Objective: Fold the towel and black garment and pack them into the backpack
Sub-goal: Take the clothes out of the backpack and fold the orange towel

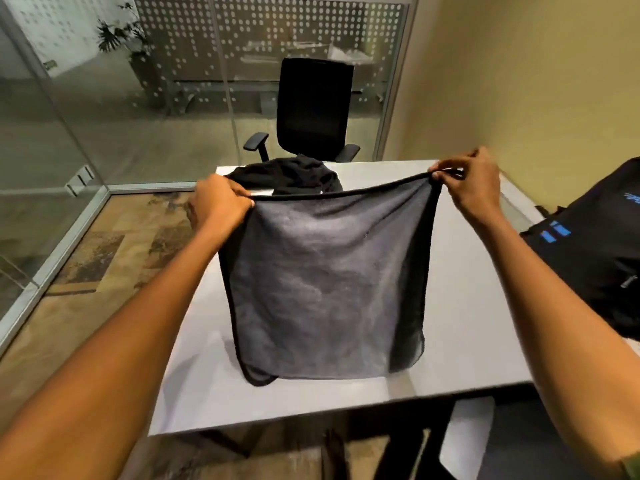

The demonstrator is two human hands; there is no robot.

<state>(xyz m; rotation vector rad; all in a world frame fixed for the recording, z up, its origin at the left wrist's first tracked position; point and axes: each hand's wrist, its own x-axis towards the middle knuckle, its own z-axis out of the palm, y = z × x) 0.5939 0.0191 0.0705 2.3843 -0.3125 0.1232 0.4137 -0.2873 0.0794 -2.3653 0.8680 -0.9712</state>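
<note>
A grey towel [325, 282] with a dark hem hangs spread out above the white table [464, 341]; its lower edge touches the tabletop. My left hand [218, 206] grips its top left corner. My right hand [474, 185] pinches the top right corner. Behind the towel, the black garment [291, 174] lies crumpled at the table's far edge. The black backpack [602, 251] with blue markings stands at the table's right side, partly cut off by the frame.
A black office chair [311, 109] stands beyond the far edge of the table. Glass walls run along the left and back, a yellow wall along the right. Patterned carpet floor [104, 258] lies left of the table.
</note>
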